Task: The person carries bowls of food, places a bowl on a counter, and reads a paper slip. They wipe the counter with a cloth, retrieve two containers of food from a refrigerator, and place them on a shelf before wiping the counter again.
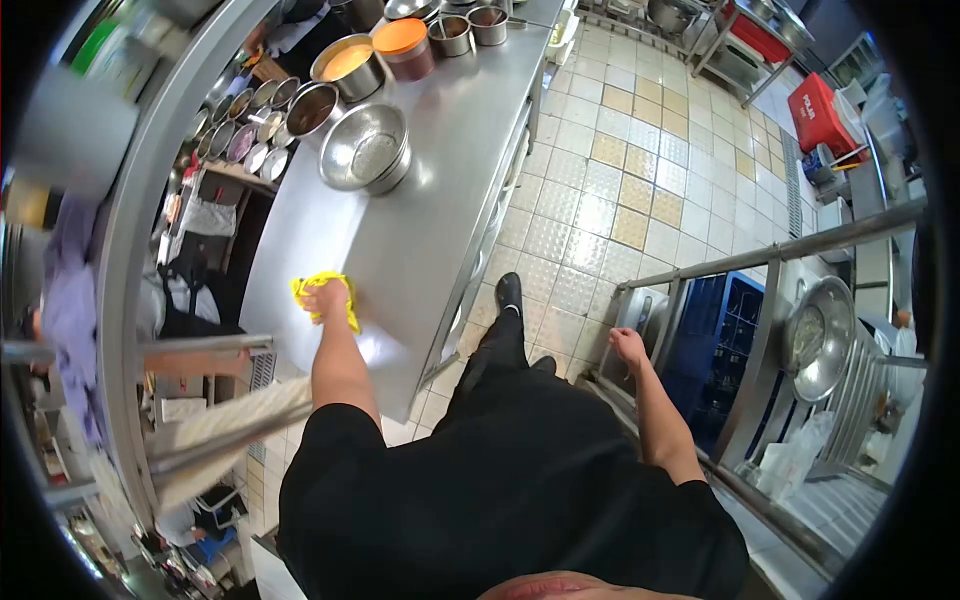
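Observation:
My left hand presses a bright yellow cloth onto the steel counter, its fingers bunched on the fabric. Farther up the counter, apart from the cloth, a steel bowl rests tilted on a round steel pot. My right hand hangs by my side with fingers curled in, and nothing shows in it. It is nearest to the metal rack frame on the right.
Behind the bowl stand a pot of orange liquid, an orange-topped container and several steel pots. On the right are a blue crate, a steel bowl on a rack and a red cool box. Tiled floor lies between.

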The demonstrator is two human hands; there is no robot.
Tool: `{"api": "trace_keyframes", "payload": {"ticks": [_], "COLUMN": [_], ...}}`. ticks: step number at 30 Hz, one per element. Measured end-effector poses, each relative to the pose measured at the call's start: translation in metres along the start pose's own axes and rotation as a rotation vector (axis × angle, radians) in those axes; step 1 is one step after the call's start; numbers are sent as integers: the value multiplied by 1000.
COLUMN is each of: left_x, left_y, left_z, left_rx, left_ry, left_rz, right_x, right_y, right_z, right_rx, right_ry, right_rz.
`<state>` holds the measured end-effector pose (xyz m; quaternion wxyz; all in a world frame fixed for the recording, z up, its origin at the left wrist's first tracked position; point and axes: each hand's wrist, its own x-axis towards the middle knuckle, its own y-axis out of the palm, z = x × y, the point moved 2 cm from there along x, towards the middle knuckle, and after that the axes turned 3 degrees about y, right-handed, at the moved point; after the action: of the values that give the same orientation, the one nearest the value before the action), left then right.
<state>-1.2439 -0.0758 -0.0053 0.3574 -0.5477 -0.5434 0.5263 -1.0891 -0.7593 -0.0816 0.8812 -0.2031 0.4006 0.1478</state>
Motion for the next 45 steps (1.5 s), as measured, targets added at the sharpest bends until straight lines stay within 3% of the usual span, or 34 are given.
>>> {"api": "trace_keyframes", "payload": {"ticks": [2, 3, 4, 6, 8, 10, 11, 13, 15, 16, 17, 20, 21, 23, 25, 27, 29, 30, 32, 33, 36, 37, 40, 43, 45], "left_x": [41, 80, 111, 130, 160, 173, 179, 185, 157, 138, 169, 123, 137, 111, 69, 61, 54, 24, -47, -74, -149, -171, -219, -252, -268], "left_y": [8, 13, 11, -1, 16, 10, 10, 10, 4, -1, 28, -3, 22, 15, 14, 29, 47, 45, 44, 47, 61, 70, 93, 118, 132], "left_z": [-18, -18, -27, -55, -70, -103, -124, -158, -190, -206, -200, -204, -185, -163, -142, -112, -83, -84, -103, -116, -188, -213, -290, -364, -411], "left_rx": [-10, 81, 170, 163, 251, 318, 257, 145, -66, -176, -421, -375, -559, -238, -90, 64, -307, -210, 107, 159, 233, 261, 287, 306, 329], "left_ry": [-52, 5, 73, 3, 18, 137, 187, 262, 498, 607, 704, 1100, 1047, 849, 826, 605, 390, 380, 439, 456, 556, 605, 730, 846, 942], "left_rz": [-48, 41, 118, 194, 51, 193, 170, 134, 213, 260, 208, 420, 261, 74, -228, -216, 33, -17, -221, -271, -318, -321, -323, -312, -288], "right_x": [7, -1, 40, 20, 62, 29, 33, 45, 64, 86, 82, 111, 132, 141, 164, 200, 230, 243, 274, 277, 293, 303, 333, 385, 415], "right_y": [-10, -12, -23, -33, -53, -62, -68, -69, -69, -69, -71, -71, -74, -80, -92, -104, -122, -132, -163, -183, -237, -255, -312, -358, -376], "right_z": [-11, -7, -59, -52, -114, -46, -25, 1, 31, 35, 74, 135, 142, 188, 210, 211, 210, 207, 193, 196, 194, 193, 209, 219, 226], "right_rx": [12, 31, -105, 76, -144, -191, -311, -73, 51, -132, -233, -369, -458, -393, -325, -294, -303, -277, -353, -372, -241, -235, -275, -559, -408], "right_ry": [66, 133, 135, 305, 403, 473, 395, 311, 253, 203, 254, 197, 119, 94, 87, 15, 26, 40, 79, 225, 357, 361, 382, 182, 296], "right_rz": [-22, -12, -41, 26, -31, -147, -74, -253, -251, -365, -295, -274, -271, -228, -215, -217, -233, -224, -170, -85, -9, -84, -50, -132, -152]}}
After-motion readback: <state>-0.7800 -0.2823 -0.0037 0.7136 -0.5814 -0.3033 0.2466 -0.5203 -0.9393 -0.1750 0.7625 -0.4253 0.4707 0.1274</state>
